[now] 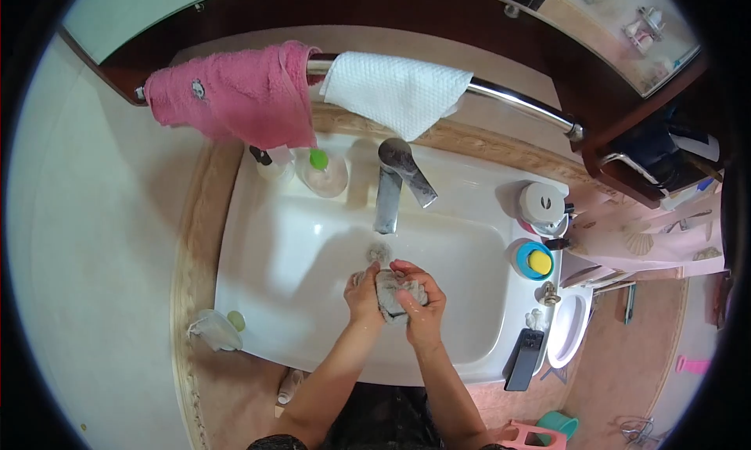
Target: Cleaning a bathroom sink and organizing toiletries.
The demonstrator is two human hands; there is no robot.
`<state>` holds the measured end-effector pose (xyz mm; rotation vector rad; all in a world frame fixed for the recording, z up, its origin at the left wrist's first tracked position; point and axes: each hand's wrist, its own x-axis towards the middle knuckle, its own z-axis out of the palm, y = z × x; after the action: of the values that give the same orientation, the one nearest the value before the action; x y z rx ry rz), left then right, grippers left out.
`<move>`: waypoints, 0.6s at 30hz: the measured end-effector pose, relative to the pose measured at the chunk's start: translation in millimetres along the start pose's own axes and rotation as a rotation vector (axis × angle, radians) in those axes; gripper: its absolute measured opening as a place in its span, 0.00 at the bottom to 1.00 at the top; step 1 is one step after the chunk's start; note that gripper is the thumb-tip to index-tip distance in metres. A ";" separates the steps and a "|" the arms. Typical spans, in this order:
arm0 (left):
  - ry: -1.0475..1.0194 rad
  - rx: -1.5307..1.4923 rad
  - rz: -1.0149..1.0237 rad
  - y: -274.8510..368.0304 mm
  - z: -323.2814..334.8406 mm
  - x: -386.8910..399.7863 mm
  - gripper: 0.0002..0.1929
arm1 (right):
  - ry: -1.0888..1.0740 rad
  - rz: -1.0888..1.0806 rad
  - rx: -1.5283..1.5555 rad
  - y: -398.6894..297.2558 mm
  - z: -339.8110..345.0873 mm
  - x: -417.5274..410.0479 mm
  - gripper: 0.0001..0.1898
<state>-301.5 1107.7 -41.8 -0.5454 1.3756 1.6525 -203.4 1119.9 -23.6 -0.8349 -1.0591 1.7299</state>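
Both hands are over the white washbasin (328, 332), close together, with a wet, crumpled grey cloth (392, 300) between them. My left hand (364, 294) grips the cloth's left side, its thumb pointing up. My right hand (427, 309) holds the right side, with the thumb pressed on top and wet fingers curled around the far edge. Just beyond the hands lies the basin drain (378, 253), partly hidden by the fingertips. The metal faucet (388, 197) stands above it, its lever turned to the right; whether water is running cannot be told.
A pink towel (234, 98) and a white cloth (399, 89) hang on the metal rail. On the basin's right rim are a yellow soap bar (539, 263) in a blue dish, a metal drain stopper (550, 294) and a black phone (524, 361). Bottles (276, 169) stand at back left.
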 end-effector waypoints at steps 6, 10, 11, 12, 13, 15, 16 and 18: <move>-0.300 0.963 1.105 -19.1 10.2 -74.2 0.09 | 0.468 0.769 0.540 -47.1 5.0 6.2 0.12; -1.118 0.910 1.690 35.8 24.9 -131.3 0.07 | -0.185 0.957 0.548 -75.2 -28.1 18.3 0.14; -1.095 0.917 1.694 36.6 21.8 -132.1 0.07 | -0.261 0.999 0.320 -86.7 -20.5 25.1 0.15; -1.104 0.894 1.787 33.7 20.3 -131.4 0.06 | -0.292 1.040 0.084 -105.7 -0.2 36.4 0.11; -1.121 0.860 1.878 31.4 20.3 -130.8 0.06 | -0.290 1.044 0.078 -110.0 3.9 44.1 0.11; -1.149 0.912 1.953 30.7 16.5 -126.5 0.06 | -0.554 1.092 -0.286 -113.0 7.0 53.1 0.10; -1.243 0.977 1.993 30.5 13.1 -123.5 0.07 | -0.553 1.096 -0.286 -111.6 9.9 54.1 0.10; -1.333 1.053 2.025 24.3 4.6 -114.6 0.07 | -0.670 1.004 -0.661 -103.0 23.6 53.2 0.14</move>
<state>-262.9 1072.3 63.0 2.7400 1.0894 1.2434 -206.7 1184.6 75.4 -1.3954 -1.9302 2.6484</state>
